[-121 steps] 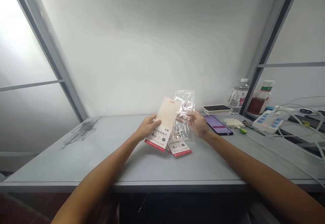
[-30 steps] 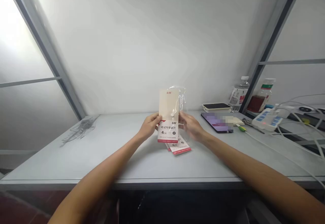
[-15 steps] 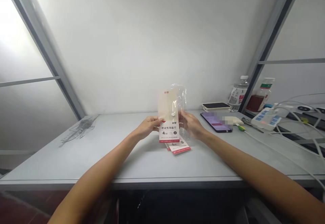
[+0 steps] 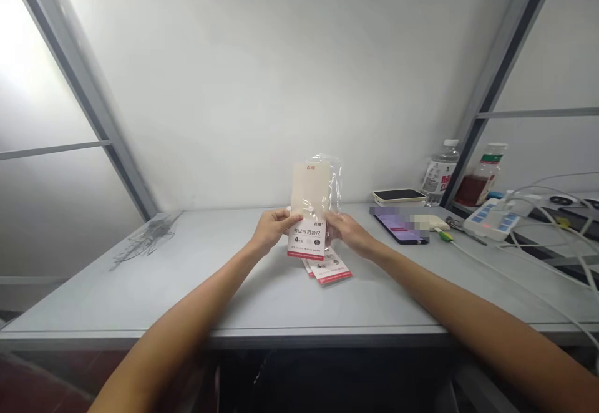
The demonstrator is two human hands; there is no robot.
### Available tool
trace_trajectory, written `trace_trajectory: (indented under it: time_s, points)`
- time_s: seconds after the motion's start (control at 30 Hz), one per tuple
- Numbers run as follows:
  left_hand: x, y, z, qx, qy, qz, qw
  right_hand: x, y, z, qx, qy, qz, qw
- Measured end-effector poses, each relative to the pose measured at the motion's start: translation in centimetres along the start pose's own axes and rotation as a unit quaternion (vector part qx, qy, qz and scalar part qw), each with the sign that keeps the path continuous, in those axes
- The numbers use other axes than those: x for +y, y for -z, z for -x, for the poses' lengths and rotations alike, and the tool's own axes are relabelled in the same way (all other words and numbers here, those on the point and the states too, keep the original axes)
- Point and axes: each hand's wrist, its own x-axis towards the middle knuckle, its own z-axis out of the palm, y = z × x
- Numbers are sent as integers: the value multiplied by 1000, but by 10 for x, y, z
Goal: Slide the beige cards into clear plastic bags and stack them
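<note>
Upright above the table is a cream and white ruler-set card (image 4: 309,191) with red print and a red bottom band. My left hand (image 4: 271,231) pinches its left edge, thumb in front. My right hand (image 4: 349,233) is closed at the right side, on a clear plastic sleeve (image 4: 336,182) that sticks out behind the card's top and right edges. Whether the card is partly inside the sleeve I cannot tell. Below, more ruler-set packs (image 4: 333,272) with red bottom bands lie overlapped on the table, partly hidden by the held card.
To the right lie a phone (image 4: 397,227) with a lit screen and a second phone (image 4: 399,196) near the wall. Beyond are a clear bottle (image 4: 440,173), a jar (image 4: 482,176) and a white power strip (image 4: 493,218) with loose cables. A dark drawn mark (image 4: 147,238) is on the grey tabletop's left.
Four seconds ago the card was tilted and the sleeve hung apart in my right hand. Now the card is upright with the sleeve behind it, and both have shifted slightly left since half a second ago.
</note>
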Motion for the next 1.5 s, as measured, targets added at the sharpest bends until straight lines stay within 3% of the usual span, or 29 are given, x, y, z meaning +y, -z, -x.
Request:
trace_trajectory:
  time_s: [0.2,0.6,1.0,1.27,1.5]
  points:
    - [4,0,0,6,-8,6,1000,-1,-3,1,-8,-7,42,999]
    - [7,-1,5,-74,16,5,997,-2,0,2,14,22,66,997]
    - [10,-6,6,-10,14,-32,999,-8,-2,7,-16,44,95,994]
    - [10,-2,7,-16,-44,-90,995,-5,0,5,-43,46,77,995]
    - [8,2,8,-83,-56,-67,993,-4,2,5,-24,46,57,997]
